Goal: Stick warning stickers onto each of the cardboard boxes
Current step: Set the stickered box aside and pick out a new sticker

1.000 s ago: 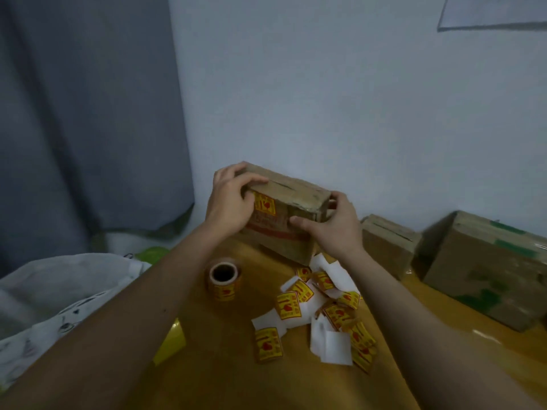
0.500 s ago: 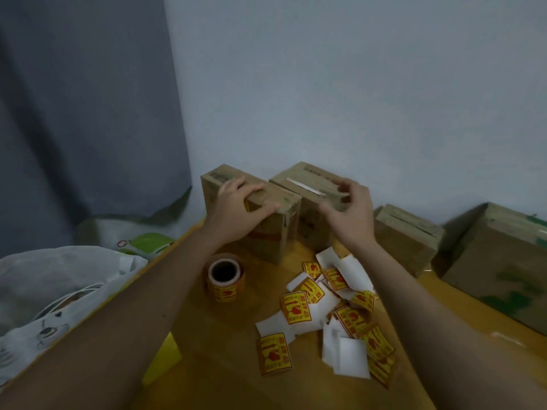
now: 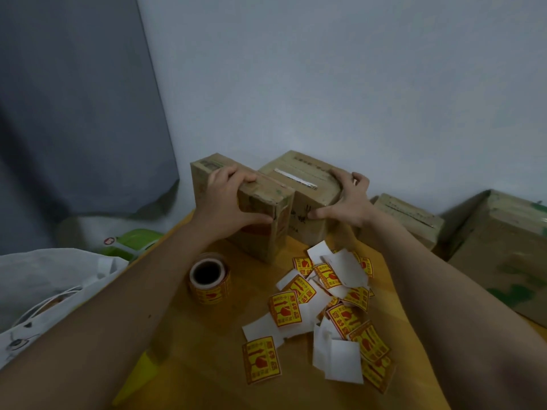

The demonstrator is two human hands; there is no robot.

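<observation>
My left hand point(image 3: 228, 202) grips the left box point(image 3: 260, 220), fingers curled over its top edge and thumb pressed along the near face. My right hand point(image 3: 344, 202) grips the second box point(image 3: 299, 184), fingers hooked over its far top corner and thumb flat on the front. The two boxes stand side by side against the wall point(image 3: 325, 84), touching or nearly so; I cannot tell which. Further right sit a third box point(image 3: 411, 217) and, beyond it, a big box point(image 3: 503, 250) with green marks. On the yellow table point(image 3: 183, 335), just in front of the left box, a sticker roll point(image 3: 208, 278) stands on end with its core facing up. To its right, between my forearms, lies a loose heap of yellow-and-red stickers point(image 3: 285, 312) mixed with white backing slips point(image 3: 343, 362); one sticker point(image 3: 261, 363) lies apart at the near edge of the heap. Off the table's left side I see a white bag point(image 3: 44, 279) and something green point(image 3: 133, 241) behind it, with a dark curtain point(image 3: 74, 113) above.
</observation>
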